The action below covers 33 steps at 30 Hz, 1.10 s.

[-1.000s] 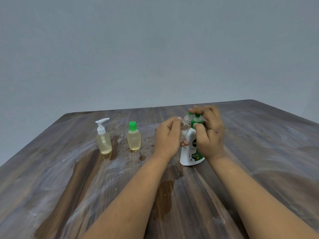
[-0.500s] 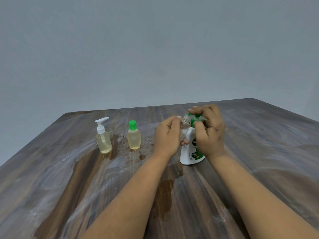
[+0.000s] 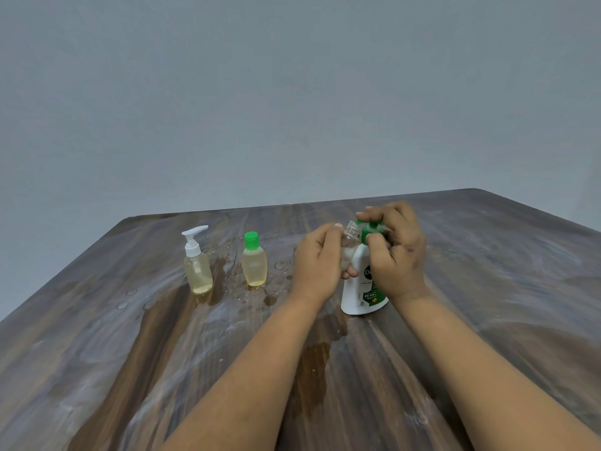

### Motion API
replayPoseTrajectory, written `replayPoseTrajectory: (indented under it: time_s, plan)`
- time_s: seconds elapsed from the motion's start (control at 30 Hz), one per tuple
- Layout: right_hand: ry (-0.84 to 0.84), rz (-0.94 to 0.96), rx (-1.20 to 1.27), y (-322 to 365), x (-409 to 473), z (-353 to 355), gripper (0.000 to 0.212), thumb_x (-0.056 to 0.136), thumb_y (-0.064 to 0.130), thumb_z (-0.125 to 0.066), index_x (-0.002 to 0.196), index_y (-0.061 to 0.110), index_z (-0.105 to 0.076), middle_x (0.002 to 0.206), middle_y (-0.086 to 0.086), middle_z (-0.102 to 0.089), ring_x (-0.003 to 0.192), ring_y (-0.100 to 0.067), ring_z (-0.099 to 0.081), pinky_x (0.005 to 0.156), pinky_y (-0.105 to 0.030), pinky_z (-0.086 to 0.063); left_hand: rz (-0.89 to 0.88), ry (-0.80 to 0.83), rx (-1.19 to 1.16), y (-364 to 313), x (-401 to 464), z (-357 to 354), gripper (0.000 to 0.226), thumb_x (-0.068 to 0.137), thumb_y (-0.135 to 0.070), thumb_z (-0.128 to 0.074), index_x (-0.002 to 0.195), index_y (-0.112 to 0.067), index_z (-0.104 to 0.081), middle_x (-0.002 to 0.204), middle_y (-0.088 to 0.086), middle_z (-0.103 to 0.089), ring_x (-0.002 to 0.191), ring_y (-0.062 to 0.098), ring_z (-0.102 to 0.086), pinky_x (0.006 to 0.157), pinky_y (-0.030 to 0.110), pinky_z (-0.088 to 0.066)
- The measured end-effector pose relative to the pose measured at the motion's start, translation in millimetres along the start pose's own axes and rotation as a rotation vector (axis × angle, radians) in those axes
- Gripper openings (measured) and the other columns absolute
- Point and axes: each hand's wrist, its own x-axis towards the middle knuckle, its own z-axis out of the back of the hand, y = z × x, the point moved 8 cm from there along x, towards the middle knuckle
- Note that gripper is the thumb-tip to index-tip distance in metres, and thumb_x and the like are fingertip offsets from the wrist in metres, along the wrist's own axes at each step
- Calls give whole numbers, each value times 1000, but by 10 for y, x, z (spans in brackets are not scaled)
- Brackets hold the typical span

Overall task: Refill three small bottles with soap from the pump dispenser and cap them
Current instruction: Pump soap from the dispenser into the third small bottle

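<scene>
White and green, the plastic pump dispenser [image 3: 361,288] stands on the streaked wooden table [image 3: 97,353]. The right hand [image 3: 395,252] curls over its green pump head. The left hand [image 3: 317,260] grips a small clear uncapped bottle [image 3: 349,242], tilted with its neck at the nozzle. To the left stand a clear white-pump bottle [image 3: 196,265] and a green-capped bottle [image 3: 254,265], both holding yellowish soap.

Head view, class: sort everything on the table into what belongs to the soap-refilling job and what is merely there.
Belongs to the job:
left hand
clear small bottle
right hand
pump dispenser
green-capped bottle
white-pump bottle

Merely there:
wet patches
table
</scene>
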Motion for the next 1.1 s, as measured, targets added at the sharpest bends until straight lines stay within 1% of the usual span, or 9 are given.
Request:
replayPoseTrajectory:
  time_s: [0.07, 0.17, 0.27, 0.5, 0.7, 0.87, 0.93, 1.0, 1.1]
  plan:
    - [-6, -13, 3, -7, 9, 1, 29, 73, 3, -45, 87, 10, -70, 89, 11, -51, 87, -5, -58, 72, -10, -42, -2, 5, 5, -1, 2, -2, 35, 104, -19, -40, 86, 1, -62, 53, 6, -61, 44, 19, -59, 40, 21, -43]
    - [14, 32, -16, 58, -3, -7, 33, 73, 9, -44, 95, 7, -68, 96, 2, -54, 92, 3, -52, 76, -10, -41, 2, -1, -4, -4, 2, 2, 37, 104, -18, -40, 86, 7, -61, 54, 9, -61, 43, 19, -58, 41, 20, -42]
    - [24, 53, -23, 80, -12, -8, 38, 72, 15, -42, 101, 7, -67, 102, -2, -56, 95, 1, -52, 80, -12, -41, 5, -5, -6, -9, 0, 4, 39, 104, -18, -40, 88, 10, -61, 56, 14, -61, 44, 20, -57, 41, 21, -43]
    - [-7, -11, -7, 15, 15, 6, 27, 73, 1, -46, 85, 7, -70, 88, 2, -53, 83, -12, -57, 70, -11, -41, 16, 6, 2, -16, -8, -13, 37, 104, -17, -39, 89, 8, -60, 56, 11, -60, 44, 21, -58, 41, 21, -43]
    - [33, 56, -9, 86, -9, -3, 38, 72, 15, -42, 99, 6, -67, 102, -2, -57, 96, -6, -55, 81, -13, -41, 15, 1, 0, 0, 5, 4, 38, 104, -18, -39, 90, 11, -60, 62, 18, -61, 45, 20, -58, 42, 22, -44]
    - [0, -8, -2, 7, 13, -2, 28, 73, 7, -45, 86, 7, -69, 89, 4, -54, 86, -11, -58, 72, -15, -44, 12, -3, 10, 7, 10, 8, 37, 104, -18, -39, 90, 10, -59, 56, 14, -60, 44, 20, -59, 41, 21, -43]
    - [-4, -10, -5, 9, 17, 3, 27, 73, 7, -45, 84, 9, -69, 87, 8, -52, 85, -7, -56, 71, -13, -42, 10, 1, 10, 2, 8, 1, 37, 104, -18, -39, 90, 10, -59, 55, 13, -60, 44, 20, -58, 41, 21, -43]
    - [18, 18, -14, 47, 6, -6, 30, 73, 12, -43, 89, 7, -68, 92, 3, -54, 89, -1, -53, 75, -10, -40, 9, 0, 5, -8, 0, 1, 38, 104, -18, -39, 89, 11, -59, 57, 15, -60, 44, 20, -57, 41, 21, -43]
    - [43, 45, -14, 73, -10, -9, 37, 72, 15, -43, 100, 7, -66, 101, -3, -56, 95, 0, -53, 79, -12, -41, 8, 0, 0, -18, -1, 0, 38, 104, -18, -39, 90, 12, -59, 58, 17, -60, 43, 19, -57, 41, 20, -43]
